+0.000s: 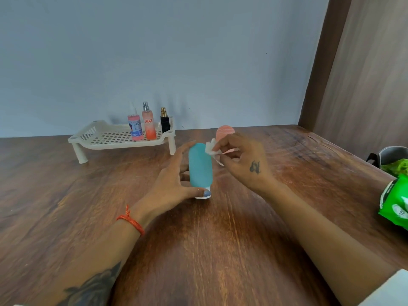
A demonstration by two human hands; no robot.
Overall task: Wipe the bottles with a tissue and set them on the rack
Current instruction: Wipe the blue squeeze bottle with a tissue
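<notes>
Teal bottle [200,165]; white cap down.

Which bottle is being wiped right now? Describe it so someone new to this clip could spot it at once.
Start at the cream rack at the back of the wooden table, then come toward the camera to the two hands. The left hand steadies a teal bottle standing on its white cap, while the right hand holds a tissue near its top. It is the only teal one; its neighbour behind is orange.
</notes>
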